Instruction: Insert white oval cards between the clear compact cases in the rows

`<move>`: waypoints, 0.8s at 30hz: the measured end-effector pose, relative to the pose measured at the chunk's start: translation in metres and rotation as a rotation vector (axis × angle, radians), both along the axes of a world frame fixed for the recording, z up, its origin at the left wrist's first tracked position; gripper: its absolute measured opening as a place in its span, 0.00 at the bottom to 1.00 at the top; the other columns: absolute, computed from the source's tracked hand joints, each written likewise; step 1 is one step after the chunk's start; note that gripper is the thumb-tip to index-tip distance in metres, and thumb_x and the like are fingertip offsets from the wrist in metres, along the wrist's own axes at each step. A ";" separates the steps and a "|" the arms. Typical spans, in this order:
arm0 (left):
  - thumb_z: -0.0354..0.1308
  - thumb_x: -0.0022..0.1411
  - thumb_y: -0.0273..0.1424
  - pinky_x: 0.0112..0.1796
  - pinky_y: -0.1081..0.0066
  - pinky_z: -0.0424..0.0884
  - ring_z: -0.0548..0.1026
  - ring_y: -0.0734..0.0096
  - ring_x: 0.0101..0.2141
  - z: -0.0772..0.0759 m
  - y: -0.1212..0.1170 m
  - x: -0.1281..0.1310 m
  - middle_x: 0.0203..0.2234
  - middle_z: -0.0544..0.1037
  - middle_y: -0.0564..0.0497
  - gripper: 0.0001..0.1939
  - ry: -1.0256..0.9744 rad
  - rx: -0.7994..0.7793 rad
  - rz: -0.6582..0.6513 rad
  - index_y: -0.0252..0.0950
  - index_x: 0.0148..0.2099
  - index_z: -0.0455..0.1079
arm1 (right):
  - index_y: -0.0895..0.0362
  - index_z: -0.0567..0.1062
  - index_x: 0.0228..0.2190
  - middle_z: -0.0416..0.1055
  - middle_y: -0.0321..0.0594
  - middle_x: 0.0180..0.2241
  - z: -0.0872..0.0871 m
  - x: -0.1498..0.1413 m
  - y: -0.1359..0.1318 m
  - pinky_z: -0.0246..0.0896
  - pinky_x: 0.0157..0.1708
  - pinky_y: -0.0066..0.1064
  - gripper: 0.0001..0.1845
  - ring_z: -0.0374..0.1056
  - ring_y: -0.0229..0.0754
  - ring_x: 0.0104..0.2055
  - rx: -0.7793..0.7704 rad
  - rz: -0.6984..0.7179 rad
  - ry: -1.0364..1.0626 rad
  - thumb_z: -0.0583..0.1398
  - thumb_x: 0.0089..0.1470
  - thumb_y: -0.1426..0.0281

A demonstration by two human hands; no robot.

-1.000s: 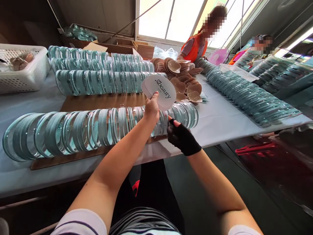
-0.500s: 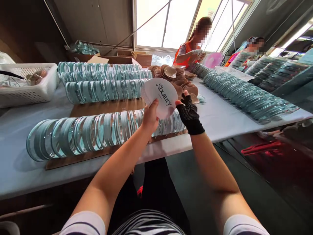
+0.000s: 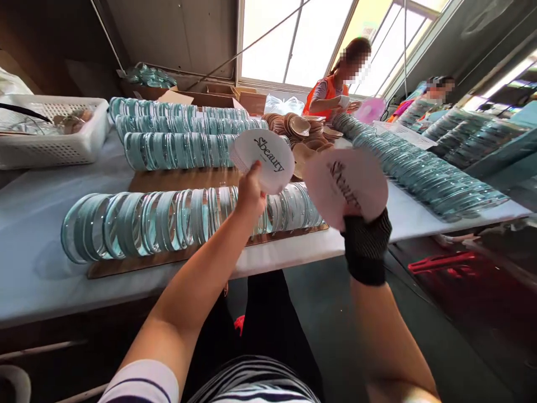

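Note:
My left hand [image 3: 251, 193] is closed on a fanned stack of white oval cards [image 3: 268, 154] printed "beauty", thumb on top. A single white oval card [image 3: 348, 179] with the same print is gripped from below by my right hand [image 3: 367, 240], which wears a black fingerless glove; its fingers are partly hidden behind the card. Below and behind the stack, a long row of clear, teal-edged round pieces [image 3: 168, 221] stands on edge on a brown board [image 3: 126, 268]. Beyond the cards lies a heap of brown rounded pieces [image 3: 297, 126].
More rows of clear round pieces [image 3: 180, 151] stand behind, and another long row [image 3: 432, 168] runs along the right. A white perforated basket [image 3: 84, 140] sits at the left of the white-covered table [image 3: 33, 224]. A co-worker in an orange vest [image 3: 331, 92] is across the table.
My right hand has drawn one card off the stack and moved right and nearer with it. The left hand still holds the others.

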State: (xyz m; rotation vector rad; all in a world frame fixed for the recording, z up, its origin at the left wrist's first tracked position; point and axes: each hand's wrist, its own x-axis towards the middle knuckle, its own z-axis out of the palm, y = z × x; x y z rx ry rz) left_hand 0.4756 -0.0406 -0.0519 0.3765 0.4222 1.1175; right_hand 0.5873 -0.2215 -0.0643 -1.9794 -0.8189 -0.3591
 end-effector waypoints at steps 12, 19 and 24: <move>0.57 0.67 0.26 0.58 0.60 0.68 0.72 0.63 0.58 -0.011 0.030 -0.005 0.56 0.76 0.46 0.17 -0.017 -0.172 0.016 0.38 0.57 0.70 | 0.57 0.74 0.53 0.79 0.48 0.34 0.016 -0.060 -0.011 0.59 0.26 0.30 0.24 0.74 0.47 0.31 -0.724 0.174 -0.230 0.49 0.61 0.65; 0.57 0.67 0.26 0.59 0.57 0.67 0.72 0.63 0.58 -0.013 0.028 -0.004 0.55 0.76 0.45 0.16 -0.022 -0.156 0.015 0.37 0.56 0.71 | 0.57 0.72 0.54 0.79 0.45 0.35 0.019 -0.059 -0.001 0.56 0.27 0.28 0.22 0.74 0.44 0.32 -0.831 0.188 -0.249 0.51 0.61 0.69; 0.57 0.67 0.26 0.58 0.60 0.69 0.73 0.65 0.57 -0.014 0.028 -0.004 0.54 0.78 0.46 0.16 -0.019 -0.150 0.039 0.38 0.56 0.71 | 0.57 0.69 0.54 0.78 0.44 0.36 -0.021 -0.047 0.041 0.50 0.27 0.28 0.23 0.74 0.44 0.35 -0.819 0.135 -0.258 0.52 0.64 0.57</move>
